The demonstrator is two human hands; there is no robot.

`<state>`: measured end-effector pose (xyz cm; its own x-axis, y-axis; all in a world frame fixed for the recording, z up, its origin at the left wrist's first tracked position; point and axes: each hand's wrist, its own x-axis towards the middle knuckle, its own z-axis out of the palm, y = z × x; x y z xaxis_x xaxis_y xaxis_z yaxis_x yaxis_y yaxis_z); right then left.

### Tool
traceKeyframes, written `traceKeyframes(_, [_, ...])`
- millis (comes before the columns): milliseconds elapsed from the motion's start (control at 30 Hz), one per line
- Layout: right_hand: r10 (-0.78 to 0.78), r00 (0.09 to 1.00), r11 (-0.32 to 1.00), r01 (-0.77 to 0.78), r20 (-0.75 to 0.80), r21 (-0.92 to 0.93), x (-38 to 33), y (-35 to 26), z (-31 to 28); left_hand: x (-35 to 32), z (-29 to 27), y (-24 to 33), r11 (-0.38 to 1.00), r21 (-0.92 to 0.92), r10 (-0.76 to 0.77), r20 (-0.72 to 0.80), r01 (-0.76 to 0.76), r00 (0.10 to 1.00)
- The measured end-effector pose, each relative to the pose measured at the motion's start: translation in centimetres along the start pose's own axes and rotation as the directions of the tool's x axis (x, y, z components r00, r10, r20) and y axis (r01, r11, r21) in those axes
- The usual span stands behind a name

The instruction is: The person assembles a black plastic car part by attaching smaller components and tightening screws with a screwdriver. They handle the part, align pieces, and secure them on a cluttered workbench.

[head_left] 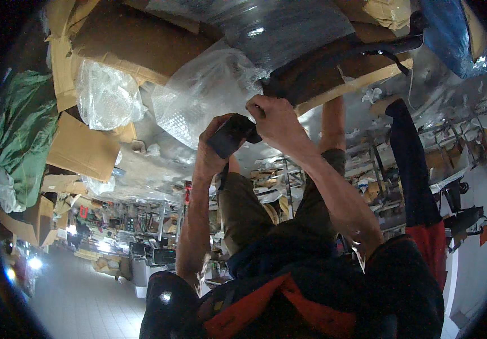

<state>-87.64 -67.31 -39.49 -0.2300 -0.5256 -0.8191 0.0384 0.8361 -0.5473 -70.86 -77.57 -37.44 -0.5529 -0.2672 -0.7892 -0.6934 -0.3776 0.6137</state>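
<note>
My left hand (pixel 212 151) is wrapped round a small black boxy object (pixel 227 137) with a flat, dark face; its exact kind I cannot tell. Close against its right side is my right hand (pixel 279 123), fingers curled and pinched together. Whatever sits between those fingers is too small or hidden to make out. Just beyond both hands lies a loose sheet of clear bubble wrap (pixel 198 90). A long black padded piece with a strap (pixel 339 56) stretches away to the right over cardboard.
Large cardboard boxes (pixel 136 42) fill the far side. To the left are more bubble wrap (pixel 108 96), a cardboard flap (pixel 82 148) and a green sheet (pixel 26 135). Blue plastic (pixel 446 34) lies far right. Another person's dark-clothed limb (pixel 410 158) shows at the right.
</note>
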Motion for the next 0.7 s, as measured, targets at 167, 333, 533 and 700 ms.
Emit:
traceKeyframes(167, [-0.052,0.998,0.968,0.059,-0.034,0.245,-3.5,0.0,-0.9,0.5,-2.0,-0.7,0.962,-0.143,-0.208,0.160,0.231,0.965])
traceKeyframes(333, [-0.175,0.984,0.978,0.171,0.023,0.119,-8.4,-0.2,3.0,-0.1,-2.8,-1.1,0.784,-0.429,-0.360,0.275,0.449,0.891])
traceKeyframes(533, [-0.243,0.970,0.949,0.244,0.031,-0.200,-7.4,1.5,7.6,-1.0,-2.2,-0.3,0.676,-0.586,-0.364,0.261,0.447,0.894])
traceKeyframes(700, [-0.277,0.957,0.954,0.285,0.089,-0.096,-8.0,2.6,7.5,-0.8,-2.4,0.2,0.733,-0.491,-0.346,0.327,0.471,0.879])
